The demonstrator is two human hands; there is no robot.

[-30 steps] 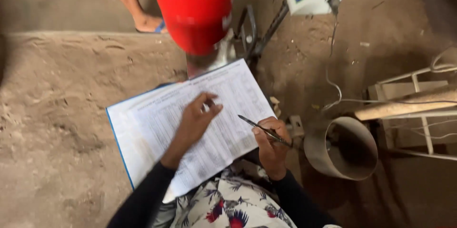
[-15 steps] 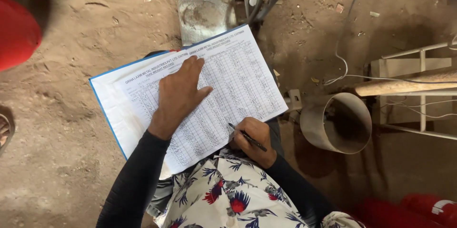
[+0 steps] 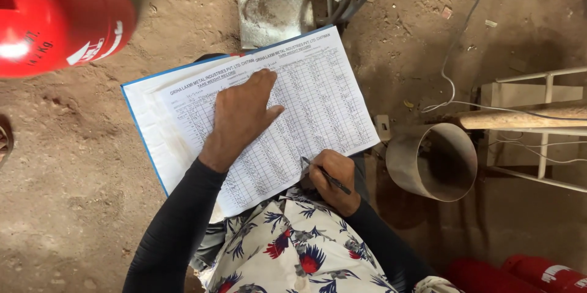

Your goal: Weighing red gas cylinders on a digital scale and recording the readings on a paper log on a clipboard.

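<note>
A printed record sheet (image 3: 318, 91) with a ruled table lies on a blue-edged pad across my lap. My left hand (image 3: 241, 115) rests flat on the sheet with its fingers spread, pressing it down. My right hand (image 3: 333, 177) is at the sheet's lower right edge, closed around a dark pen (image 3: 324, 174) whose tip touches the paper. Both arms wear black sleeves, and a floral shirt (image 3: 306, 250) shows below.
A red gas cylinder (image 3: 58, 18) hangs at the top left. A square metal weighing plate (image 3: 272, 8) sits on the dirt floor beyond the pad. A metal ring-shaped cylinder (image 3: 434, 161), a white frame with a wooden stick (image 3: 526, 118) and more red cylinders (image 3: 538, 274) stand at right.
The red cylinder has gone from above the plate to the top left. The view has shifted. My right hand with the pen has come down onto the sheet's lower edge.
</note>
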